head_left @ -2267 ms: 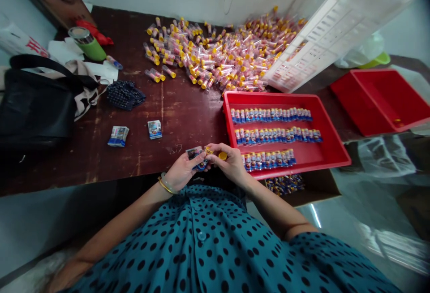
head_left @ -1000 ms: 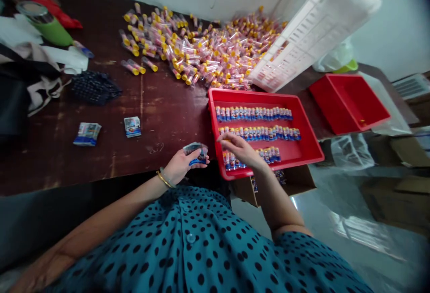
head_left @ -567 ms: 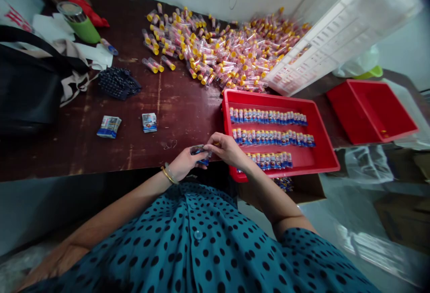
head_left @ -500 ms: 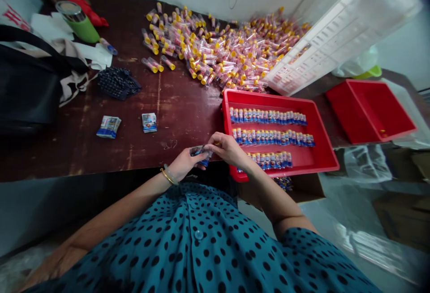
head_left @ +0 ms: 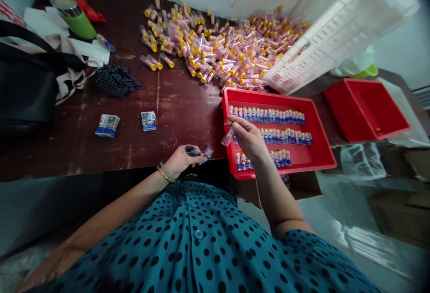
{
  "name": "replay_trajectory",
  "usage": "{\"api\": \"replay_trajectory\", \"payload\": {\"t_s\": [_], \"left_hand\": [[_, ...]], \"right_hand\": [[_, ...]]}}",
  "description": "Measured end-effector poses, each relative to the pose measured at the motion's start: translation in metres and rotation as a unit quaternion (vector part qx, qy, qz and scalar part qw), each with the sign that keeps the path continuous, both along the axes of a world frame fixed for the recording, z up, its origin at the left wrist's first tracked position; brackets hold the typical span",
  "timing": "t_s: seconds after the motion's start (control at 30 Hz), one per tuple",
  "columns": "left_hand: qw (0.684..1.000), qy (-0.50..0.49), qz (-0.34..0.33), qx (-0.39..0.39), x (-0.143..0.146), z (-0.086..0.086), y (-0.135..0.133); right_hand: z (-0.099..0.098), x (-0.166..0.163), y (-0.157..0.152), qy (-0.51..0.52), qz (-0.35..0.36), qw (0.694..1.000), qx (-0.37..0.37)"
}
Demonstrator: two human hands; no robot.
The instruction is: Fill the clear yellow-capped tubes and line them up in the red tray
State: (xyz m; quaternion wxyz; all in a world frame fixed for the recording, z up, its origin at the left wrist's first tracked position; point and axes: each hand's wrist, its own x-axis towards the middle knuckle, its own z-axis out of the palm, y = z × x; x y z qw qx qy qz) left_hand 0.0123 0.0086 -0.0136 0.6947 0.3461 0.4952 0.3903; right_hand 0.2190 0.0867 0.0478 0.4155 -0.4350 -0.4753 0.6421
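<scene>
My left hand [head_left: 181, 161], wearing bangles at the wrist, is closed on small printed plastic sleeves [head_left: 207, 151] near the table's front edge. Between the thumb and fingers of my right hand [head_left: 247, 137] is a clear tube with pink contents [head_left: 228, 136], held tilted over the left rim of the red tray [head_left: 322, 149]. In that tray lie three rows of tubes in blue printed sleeves [head_left: 273, 115]. Two small stacks of printed sleeves, one at the left [head_left: 107, 125] and one nearer [head_left: 148, 121], lie on the table.
A large heap of yellow-capped tubes [head_left: 231, 53] covers the back of the table [head_left: 134, 149]. A white plastic basket [head_left: 336, 33] leans over its right side. Further right stands another red bin [head_left: 349, 109]. A black bag [head_left: 27, 87], green flask [head_left: 79, 24] and dark cloth [head_left: 116, 80] are on the left.
My right hand has moved right and up from my left hand to the tray's left rim, a pink tube now showing in it. My left hand stays nearly in place with the sleeves.
</scene>
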Motion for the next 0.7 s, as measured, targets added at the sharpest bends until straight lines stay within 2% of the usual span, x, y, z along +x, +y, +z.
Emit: {"api": "replay_trajectory", "payload": {"t_s": [0.17, 0.33, 0.47, 0.6, 0.7], "left_hand": [[1.000, -0.003, -0.009, 0.011, 0.003, 0.006, 0.000], [0.999, -0.011, -0.035, 0.027, 0.001, 0.009, 0.000], [0.999, -0.011, -0.040, 0.032, 0.003, 0.010, -0.001], [0.999, -0.048, -0.005, 0.005, 0.011, 0.009, -0.004], [0.992, -0.109, 0.026, -0.060, 0.014, 0.009, -0.008]], "right_hand": [[-0.008, -0.017, -0.008, 0.059, -0.032, 0.996, -0.052], [-0.017, -0.024, -0.011, 0.004, -0.014, 0.998, -0.057], [-0.020, -0.025, -0.018, -0.039, 0.004, 0.999, 0.022], [-0.031, -0.029, -0.032, -0.077, -0.052, 0.988, 0.125], [-0.041, -0.031, -0.046, -0.088, -0.061, 0.987, 0.119]]}}
